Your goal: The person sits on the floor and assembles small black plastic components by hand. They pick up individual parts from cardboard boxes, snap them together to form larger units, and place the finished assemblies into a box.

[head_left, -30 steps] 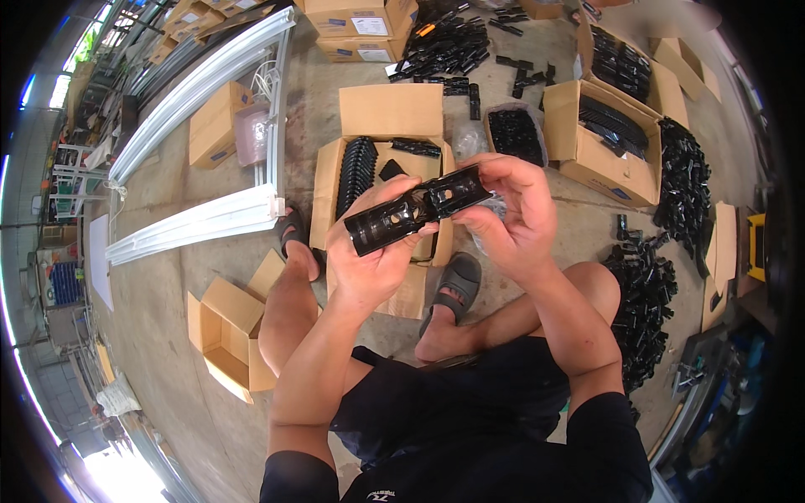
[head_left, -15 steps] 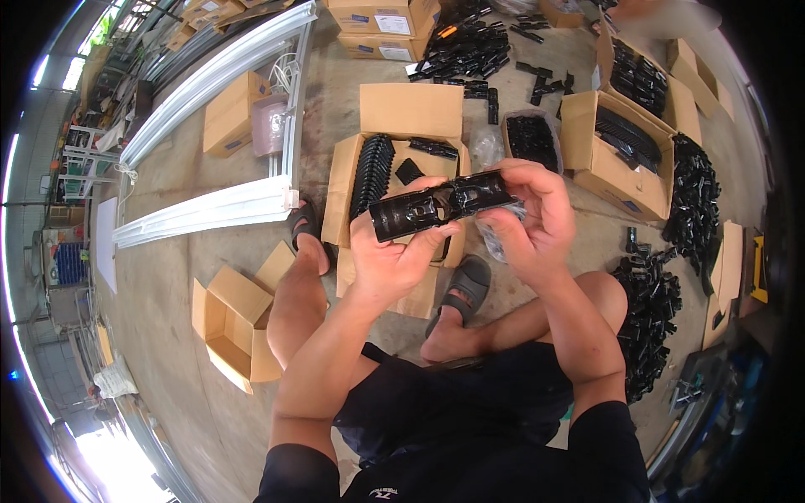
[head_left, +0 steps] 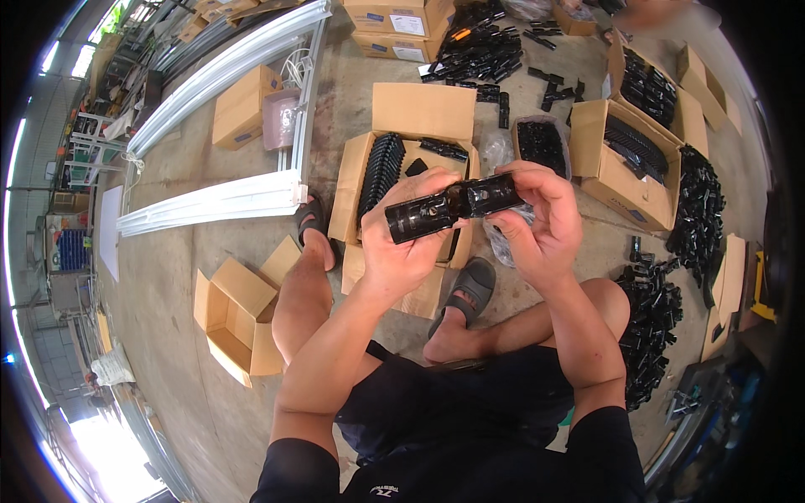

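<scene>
Part held up, box partway filled

So we've got one black part up in front of us, above the near side of the box. Our left hand is wrapped around its left end and our right hand grips the other end between thumb and fingers, so neither one is free.

Progress-wise, a neat row of black parts stands packed down the left side of the box, and a loose piece lies toward the far right of it. Our hands cover a good chunk, so no full count from us. We'd call it partly done at best: there's a big pile off to our right and another heap out past the box. Can't tell if the one we're holding is finished; its two halves look joined at a narrow middle.

As for which way it points: the long axis runs mostly left to right across us, a bit slanted, left end nearer our body and right end farther out. The hollow side seems to face up at us. No idea which end counts as the front, honestly, they look too alike.
</scene>
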Tool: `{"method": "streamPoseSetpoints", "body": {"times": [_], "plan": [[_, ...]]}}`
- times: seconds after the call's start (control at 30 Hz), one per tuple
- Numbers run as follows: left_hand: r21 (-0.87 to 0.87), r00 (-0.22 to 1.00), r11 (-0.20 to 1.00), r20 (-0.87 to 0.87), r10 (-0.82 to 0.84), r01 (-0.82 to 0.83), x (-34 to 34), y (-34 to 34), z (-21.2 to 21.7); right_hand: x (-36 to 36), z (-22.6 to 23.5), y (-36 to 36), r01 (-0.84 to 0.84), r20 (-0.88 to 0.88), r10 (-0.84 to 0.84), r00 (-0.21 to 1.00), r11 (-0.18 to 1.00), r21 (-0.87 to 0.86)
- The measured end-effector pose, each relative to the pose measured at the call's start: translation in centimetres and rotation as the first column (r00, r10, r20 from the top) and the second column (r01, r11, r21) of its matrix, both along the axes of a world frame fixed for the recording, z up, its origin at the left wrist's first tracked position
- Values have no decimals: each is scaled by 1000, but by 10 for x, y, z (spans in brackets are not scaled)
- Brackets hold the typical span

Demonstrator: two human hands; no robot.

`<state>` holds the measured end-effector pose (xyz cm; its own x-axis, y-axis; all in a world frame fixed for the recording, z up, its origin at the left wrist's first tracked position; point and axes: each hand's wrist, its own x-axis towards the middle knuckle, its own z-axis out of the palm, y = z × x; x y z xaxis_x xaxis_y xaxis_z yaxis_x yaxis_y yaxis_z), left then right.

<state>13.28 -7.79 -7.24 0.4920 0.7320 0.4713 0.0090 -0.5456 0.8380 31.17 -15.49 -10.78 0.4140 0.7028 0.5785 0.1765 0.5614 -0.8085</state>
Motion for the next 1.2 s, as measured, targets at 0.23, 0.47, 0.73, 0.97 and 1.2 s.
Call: {"method": "streamPoseSetpoints", "body": {"times": [0.23, 0.47, 0.73, 0.97, 1.2], "plan": [[-429, 982, 889, 159, -98, 158, -3, -12, 5, 3, 12, -10, -229, -121, 217, 969, 968, -104], [-423, 976, 887, 181, -119, 186, -4, -11, -4, 3, 16, -16, -281, -197, 254, 947, 952, -118], [-455, 971, 860, 171, -169, 230, -2, -8, 0, 8, 16, -14, -255, -121, 242, 963, 961, -104], [-435, 979, 878, 133, -157, 200, -4, -9, 9, 9, 12, -12, -419, -226, 402, 887, 907, -33], [-347, 986, 924, 18, -163, 159, -9, -5, 11, 8, 6, -11, -438, -213, 426, 879, 899, -13]]}}
